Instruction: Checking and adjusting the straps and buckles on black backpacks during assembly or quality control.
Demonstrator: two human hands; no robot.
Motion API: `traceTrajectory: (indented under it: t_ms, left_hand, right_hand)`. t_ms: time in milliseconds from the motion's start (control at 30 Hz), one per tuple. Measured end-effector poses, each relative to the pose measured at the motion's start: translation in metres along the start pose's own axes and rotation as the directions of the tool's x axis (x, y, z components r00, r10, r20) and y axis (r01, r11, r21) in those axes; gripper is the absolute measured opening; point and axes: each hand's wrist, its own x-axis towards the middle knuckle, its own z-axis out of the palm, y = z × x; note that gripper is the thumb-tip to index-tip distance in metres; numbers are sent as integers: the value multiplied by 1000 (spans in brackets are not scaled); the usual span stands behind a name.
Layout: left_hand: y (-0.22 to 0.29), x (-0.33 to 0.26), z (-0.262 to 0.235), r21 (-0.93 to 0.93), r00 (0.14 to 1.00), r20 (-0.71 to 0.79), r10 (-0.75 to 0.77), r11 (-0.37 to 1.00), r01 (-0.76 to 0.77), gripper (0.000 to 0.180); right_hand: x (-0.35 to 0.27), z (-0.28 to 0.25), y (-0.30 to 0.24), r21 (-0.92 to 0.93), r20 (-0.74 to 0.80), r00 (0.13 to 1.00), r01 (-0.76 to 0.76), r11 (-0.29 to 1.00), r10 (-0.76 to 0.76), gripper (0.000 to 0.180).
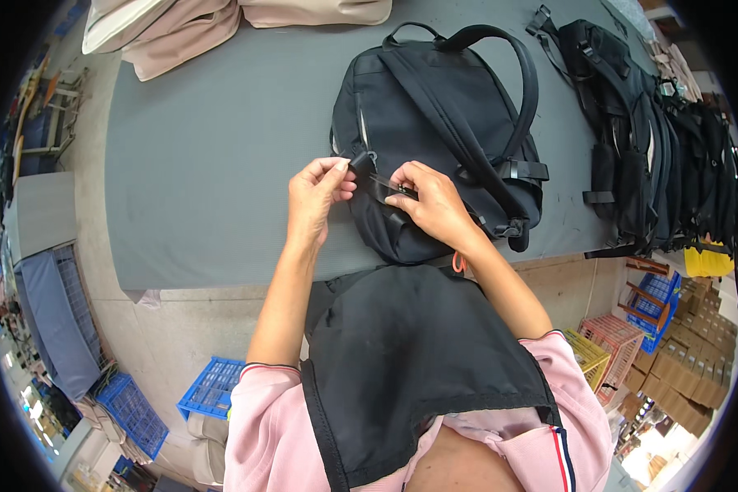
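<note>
On the grey table [221, 148] before you, a black backpack [435, 123] lies flat, straps up, its lower end at the near edge. Beyond it to the right, a row of black bags [664, 148] is stacked close together; at the far left corner lie beige bags [180, 29]. None of these touch the backpack.

Your black apron [410, 353] hangs just below the table edge and hides the backpack's near rim.

Your left hand [316, 197] is pinched shut, thumb against forefinger, on the end of a black strap piece [365, 172] at the backpack's left side. Your right hand [430, 201] is curled, fingertips pressed together on the other end of the same piece, and rests on the backpack's lower panel. The two hands are near each other, with the strap piece spanning the gap.

On the floor, blue crates [213, 385] stand lower left. A pink crate [623, 340] and a blue crate [656, 295] stand lower right; their contents cannot be made out.
</note>
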Motion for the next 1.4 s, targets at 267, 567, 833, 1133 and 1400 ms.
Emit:
traceTrajectory:
  t_ms: [267,567,833,1133,1400]
  left_hand:
    - [42,-13,2,177,926,365,-93,984,29,32]
    - [41,-41,31,-203,919,393,-15,974,102,33]
    - [42,-51,62,-130,975,161,157,982,-136,31]
    - [33,-52,75,-118,960,176,219,973,-201,26]
    - [29,-54,75,-150,971,172,167,978,-142,23]
  right_hand:
    - [-16,-41,-17,139,19,980,195,971,-199,12]
    - [-17,-27,-31,-68,-382,911,142,988,-157,28]
    - [-68,-35,-34,-263,-491,813,204,943,-313,35]
    - [-70,-24,-24,-258,-547,772,213,942,-325,36]
    - [-73,-24,-27,-460,-516,752,160,873,-410,33]
